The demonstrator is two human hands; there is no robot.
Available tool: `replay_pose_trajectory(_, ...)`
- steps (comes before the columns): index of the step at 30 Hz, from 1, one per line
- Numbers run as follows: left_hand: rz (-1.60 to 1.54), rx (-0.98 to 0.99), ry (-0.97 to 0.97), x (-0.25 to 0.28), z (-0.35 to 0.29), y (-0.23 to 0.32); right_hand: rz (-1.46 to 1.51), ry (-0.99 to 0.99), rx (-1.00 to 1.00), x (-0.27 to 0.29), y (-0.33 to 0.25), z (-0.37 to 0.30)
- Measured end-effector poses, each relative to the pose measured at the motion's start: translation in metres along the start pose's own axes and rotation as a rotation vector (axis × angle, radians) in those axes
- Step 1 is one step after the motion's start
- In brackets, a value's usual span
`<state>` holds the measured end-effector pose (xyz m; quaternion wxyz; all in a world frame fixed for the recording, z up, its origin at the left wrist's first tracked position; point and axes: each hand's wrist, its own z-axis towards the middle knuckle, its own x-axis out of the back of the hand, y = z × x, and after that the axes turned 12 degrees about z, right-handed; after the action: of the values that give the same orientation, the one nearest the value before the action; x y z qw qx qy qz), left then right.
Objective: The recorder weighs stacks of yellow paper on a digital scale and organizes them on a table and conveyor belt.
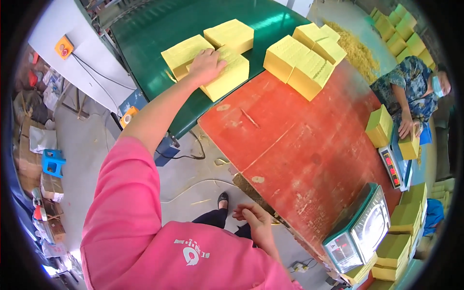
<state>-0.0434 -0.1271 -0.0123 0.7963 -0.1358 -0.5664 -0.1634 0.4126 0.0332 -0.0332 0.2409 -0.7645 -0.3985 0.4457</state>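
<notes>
My left hand lies open on top of a yellow block that looks like stacked paper sheets. That block stands on a green conveyor belt and touches two similar blocks: one to the left, one behind. My fingers reach over its top near the seam between the blocks; their hold on it looks loose. Low in front of my body, my right hand hangs beside the red table, fingers loosely curled and nothing visible in them.
More yellow blocks stand at the table's far corner. A dial scale sits at the near right. Beyond the table, a co-worker handles a block over a digital scale. A cable crosses the floor.
</notes>
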Motion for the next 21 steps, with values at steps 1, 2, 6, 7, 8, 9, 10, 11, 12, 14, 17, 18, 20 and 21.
replay_pose_trajectory(1,0.002,-0.005,-0.004,0.0,-0.001,0.0,0.002,-0.043,-0.022,-0.002,0.002,0.002)
replay_pose_trajectory(2,-0.001,-0.005,-0.01,0.001,-0.003,0.0,-0.022,-0.068,-0.032,-0.003,0.005,0.003)
replay_pose_trajectory(6,-0.028,-0.027,-0.059,0.009,-0.013,0.005,0.04,-0.086,-0.091,-0.007,0.018,0.007)
replay_pose_trajectory(7,-0.026,-0.039,-0.063,0.011,-0.02,0.01,0.047,-0.112,-0.101,-0.006,0.021,0.008)
replay_pose_trajectory(8,-0.054,-0.106,-0.022,0.012,-0.033,0.016,0.054,-0.138,-0.112,-0.005,0.024,0.009)
replay_pose_trajectory(9,-0.084,-0.173,0.014,0.016,-0.049,0.024,0.067,-0.13,-0.114,-0.005,0.027,0.009)
replay_pose_trajectory(10,-0.116,-0.21,0.034,0.018,-0.063,0.031,0.092,-0.108,-0.127,-0.005,0.029,0.01)
replay_pose_trajectory(11,-0.118,-0.225,0.023,0.021,-0.072,0.038,0.118,-0.085,-0.14,-0.004,0.033,0.012)
replay_pose_trajectory(12,-0.201,-0.23,-0.003,0.025,-0.08,0.042,0.128,-0.116,-0.159,0.001,0.037,0.016)
replay_pose_trajectory(14,-0.308,-0.244,-0.054,0.034,-0.089,0.048,0.136,-0.116,-0.14,0.003,0.043,0.016)
replay_pose_trajectory(17,-0.353,-0.399,-0.048,0.044,-0.12,0.069,0.176,-0.118,-0.124,0.01,0.059,0.015)
replay_pose_trajectory(18,-0.393,-0.433,-0.059,0.053,-0.137,0.085,0.245,-0.093,-0.103,0.01,0.063,0.015)
replay_pose_trajectory(20,-0.376,-0.619,0.061,0.078,-0.168,0.119,0.396,-0.064,-0.078,0.02,0.069,0.014)
replay_pose_trajectory(21,-0.445,-0.595,-0.019,0.091,-0.186,0.137,0.413,-0.016,-0.036,0.026,0.077,0.013)
